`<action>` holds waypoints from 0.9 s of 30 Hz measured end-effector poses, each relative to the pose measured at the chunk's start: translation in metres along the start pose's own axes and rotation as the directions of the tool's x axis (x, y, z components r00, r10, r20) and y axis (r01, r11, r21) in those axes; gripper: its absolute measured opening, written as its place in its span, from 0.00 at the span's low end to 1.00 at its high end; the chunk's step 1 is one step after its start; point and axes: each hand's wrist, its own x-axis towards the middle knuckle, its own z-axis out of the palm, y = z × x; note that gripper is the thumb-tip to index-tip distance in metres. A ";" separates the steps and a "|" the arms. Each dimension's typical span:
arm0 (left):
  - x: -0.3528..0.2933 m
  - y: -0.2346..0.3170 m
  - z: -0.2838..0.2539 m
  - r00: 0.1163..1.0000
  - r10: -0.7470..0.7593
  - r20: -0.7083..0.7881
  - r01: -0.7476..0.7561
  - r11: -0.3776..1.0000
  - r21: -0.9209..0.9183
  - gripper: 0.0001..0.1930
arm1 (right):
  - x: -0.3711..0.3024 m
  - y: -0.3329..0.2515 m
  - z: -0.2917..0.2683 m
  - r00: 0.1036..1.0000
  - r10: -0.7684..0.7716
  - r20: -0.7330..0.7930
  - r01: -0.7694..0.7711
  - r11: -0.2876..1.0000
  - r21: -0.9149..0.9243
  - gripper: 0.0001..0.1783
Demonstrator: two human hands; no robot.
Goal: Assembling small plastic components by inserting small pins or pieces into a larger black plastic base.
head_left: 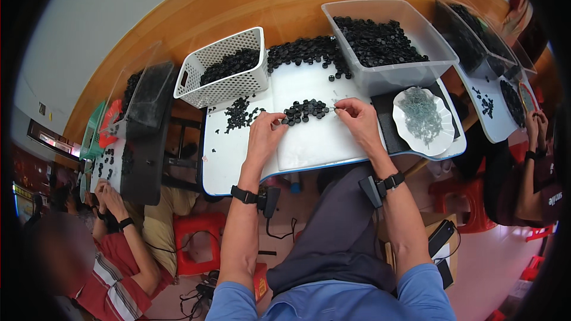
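A cluster of small black round parts point(306, 110) lies on the white tabletop point(321, 148) between my hands. At the cluster's left end, my left hand point(266, 135) is closed in a pinch, its thumb and forefinger meeting beside a black part; what they hold is too small to make out. My right hand point(360, 121) pinches a small thin piece point(333, 109) at the right end of the cluster. To the left lies a scatter of tiny black pieces point(239, 114). A white scalloped plate point(443, 137) on the right bears a heap of thin, see-through greenish pieces point(421, 113).
At the back stand a white perforated basket point(223, 86) and a clear plastic bin point(392, 77), both with black parts inside. More black parts point(306, 52) lie between them. The plate rests on a black mat point(389, 125). Other people work at tables on both sides.
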 end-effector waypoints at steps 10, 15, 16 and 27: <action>-0.010 0.029 -0.003 0.997 -0.067 -0.036 0.068 0.998 0.015 0.13 | -0.001 -0.001 -0.004 1.000 0.003 0.006 -0.003 0.999 0.042 0.09; -0.023 0.044 0.022 0.983 -0.184 0.015 0.176 0.910 -0.375 0.12 | -0.004 -0.003 -0.002 0.999 0.004 0.045 -0.007 0.997 0.074 0.09; -0.024 0.047 0.029 0.984 -0.173 0.050 0.176 0.866 -0.468 0.13 | -0.005 -0.002 -0.002 0.997 -0.014 0.080 0.006 0.995 0.104 0.09; -0.020 0.050 0.063 0.995 -0.075 0.071 0.103 0.789 -0.606 0.13 | -0.008 -0.013 0.001 0.971 -0.143 0.190 0.156 0.986 -0.057 0.09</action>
